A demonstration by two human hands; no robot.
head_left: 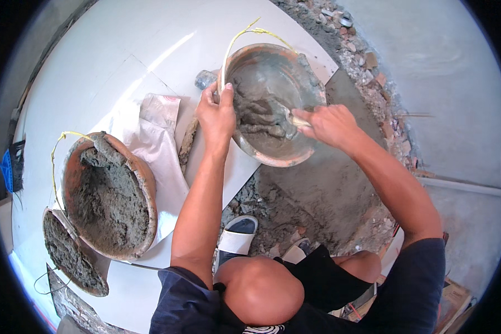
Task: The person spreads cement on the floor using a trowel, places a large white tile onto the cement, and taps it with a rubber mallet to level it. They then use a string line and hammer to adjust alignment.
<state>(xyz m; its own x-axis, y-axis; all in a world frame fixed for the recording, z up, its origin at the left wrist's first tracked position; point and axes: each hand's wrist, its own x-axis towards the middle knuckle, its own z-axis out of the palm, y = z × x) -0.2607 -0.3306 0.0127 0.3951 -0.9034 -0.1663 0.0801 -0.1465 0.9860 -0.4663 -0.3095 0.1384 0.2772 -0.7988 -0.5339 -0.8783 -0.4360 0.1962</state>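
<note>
In front of me a tilted bucket (286, 162) holds wet grey mortar (255, 111) and has a rope handle (228, 49) looped over its far rim. My left hand (218, 116) grips the bucket's left rim, thumb on the upper edge. Inside the bucket, my right hand (329, 127) is closed round the handle of a trowel (291, 117), whose blade is partly in the mortar. At the left stands a second bucket (152, 192) with thicker grey mortar, also with a rope handle.
Beside the second bucket leans a shallow container (98, 288) of mortar. A white sack (153, 145), a wooden stick (188, 143) and a clear plastic object (205, 79) lie on the pale board (103, 72). Rubble (379, 83) lines the right wall; a sandalled foot (239, 236) is below.
</note>
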